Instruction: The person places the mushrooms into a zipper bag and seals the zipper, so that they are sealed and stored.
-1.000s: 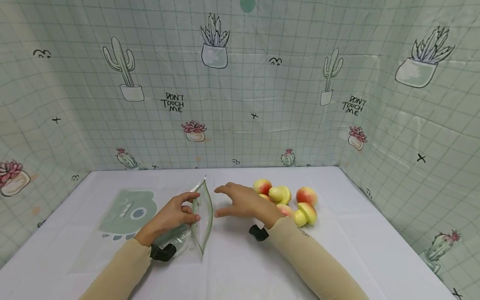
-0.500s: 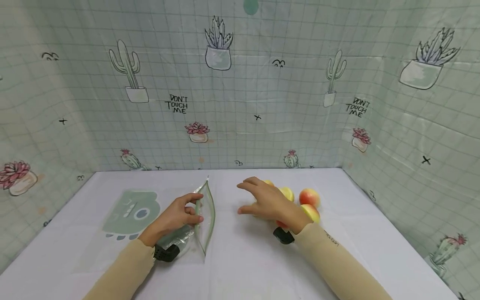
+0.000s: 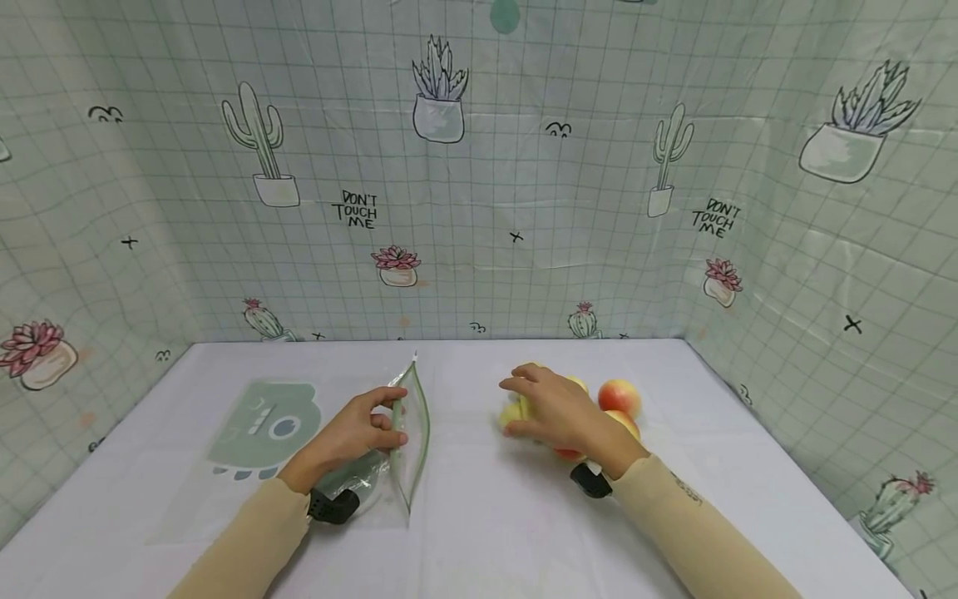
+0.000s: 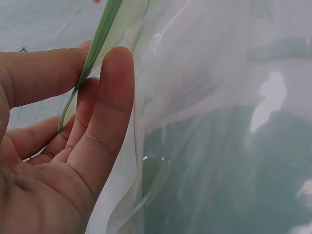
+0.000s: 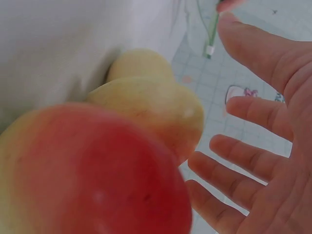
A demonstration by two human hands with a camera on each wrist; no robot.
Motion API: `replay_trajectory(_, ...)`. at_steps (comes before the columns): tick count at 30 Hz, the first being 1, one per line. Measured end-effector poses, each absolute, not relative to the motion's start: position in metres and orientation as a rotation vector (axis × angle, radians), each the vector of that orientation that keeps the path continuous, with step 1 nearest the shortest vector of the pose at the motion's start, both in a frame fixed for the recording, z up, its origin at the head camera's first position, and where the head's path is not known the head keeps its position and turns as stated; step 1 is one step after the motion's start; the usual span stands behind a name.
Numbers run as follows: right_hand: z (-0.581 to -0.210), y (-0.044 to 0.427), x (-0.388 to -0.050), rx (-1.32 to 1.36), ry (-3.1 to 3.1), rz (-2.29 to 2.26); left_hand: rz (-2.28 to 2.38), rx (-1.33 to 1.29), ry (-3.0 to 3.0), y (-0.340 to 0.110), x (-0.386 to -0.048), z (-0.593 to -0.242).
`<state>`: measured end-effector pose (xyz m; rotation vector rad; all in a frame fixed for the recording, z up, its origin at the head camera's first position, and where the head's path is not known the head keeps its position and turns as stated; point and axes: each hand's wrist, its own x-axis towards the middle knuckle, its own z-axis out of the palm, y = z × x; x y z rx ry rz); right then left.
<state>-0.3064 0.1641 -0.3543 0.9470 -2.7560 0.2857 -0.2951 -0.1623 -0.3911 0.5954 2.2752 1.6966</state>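
In the head view my left hand (image 3: pixel 365 433) pinches the green-edged rim of a clear zip bag (image 3: pixel 415 449). The left wrist view shows thumb and fingers on either side of the green seal strip (image 4: pixel 100 44), and the bag's mouth gapes. My right hand (image 3: pixel 557 408) is over the fruit pile with its fingers spread. Beside its thumb is a blurred yellow fruit (image 3: pixel 511 415). In the right wrist view a yellow pear-like fruit (image 5: pixel 151 109) and a round red-and-yellow fruit (image 5: pixel 97 170) lie beside the fingers; I cannot tell if they touch. The hand hides part of the pile.
Another round red-and-yellow fruit (image 3: pixel 619 399) is at the pile's right side. A green cartoon print (image 3: pixel 262 426) shows on the flat bag part left of my left hand. The white table (image 3: pixel 479 532) meets a patterned cloth wall (image 3: pixel 479 200) at the back.
My right hand has moved right, from near the bag's mouth to over the fruit. My left hand has kept its pinch on the bag. The head view has shifted slightly.
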Motion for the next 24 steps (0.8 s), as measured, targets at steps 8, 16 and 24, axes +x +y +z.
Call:
replay_trajectory(8, -0.359, 0.173, -0.305, 0.893, -2.751, 0.237, 1.695, 0.589, 2.278, -0.162, -0.295, -0.390)
replay_trajectory(16, -0.362, 0.177, -0.301, 0.900, -2.750, 0.252, 1.699, 0.591, 2.276, -0.161, -0.295, -0.392)
replay_trajectory(24, -0.366, 0.179, -0.300, 0.900, -2.786, 0.256, 1.722, 0.581, 2.280, -0.161, -0.296, -0.392)
